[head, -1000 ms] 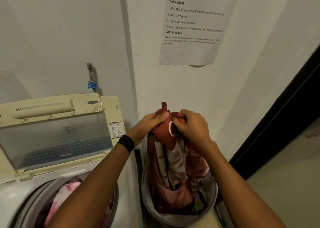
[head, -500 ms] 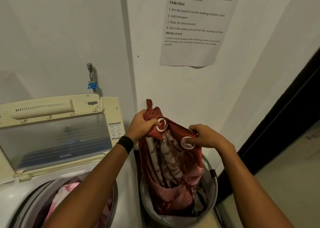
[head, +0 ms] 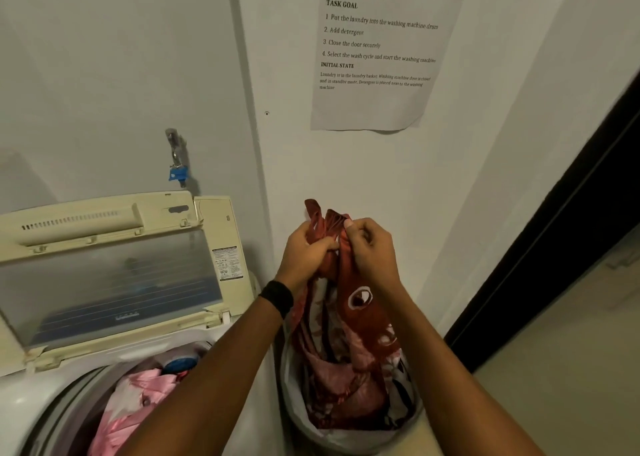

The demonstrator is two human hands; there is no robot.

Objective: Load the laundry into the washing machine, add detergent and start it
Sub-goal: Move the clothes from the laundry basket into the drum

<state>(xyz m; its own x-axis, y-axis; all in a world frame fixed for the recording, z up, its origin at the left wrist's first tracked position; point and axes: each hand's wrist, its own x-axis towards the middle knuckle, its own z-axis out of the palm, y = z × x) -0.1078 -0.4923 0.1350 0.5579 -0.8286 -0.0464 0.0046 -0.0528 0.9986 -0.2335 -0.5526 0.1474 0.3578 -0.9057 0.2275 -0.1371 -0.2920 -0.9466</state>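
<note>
The washing machine (head: pixel 24 407) at eight o'clock stands lid-up, with pink laundry (head: pixel 138 396) in the drum. From the basket (head: pixel 294 417) at five o'clock rises the red cloth (head: pixel 360 320) — the left hand (head: pixel 304 253) and right hand (head: pixel 375 253) clutch its bunched top edge, likely to lift it out whole.

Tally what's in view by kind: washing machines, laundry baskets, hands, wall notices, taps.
Washing machine: 1
Laundry basket: 1
Hands: 2, left hand and right hand, both gripping the red cloth
Wall notice: 1
Tap: 1
Total: 6
</note>
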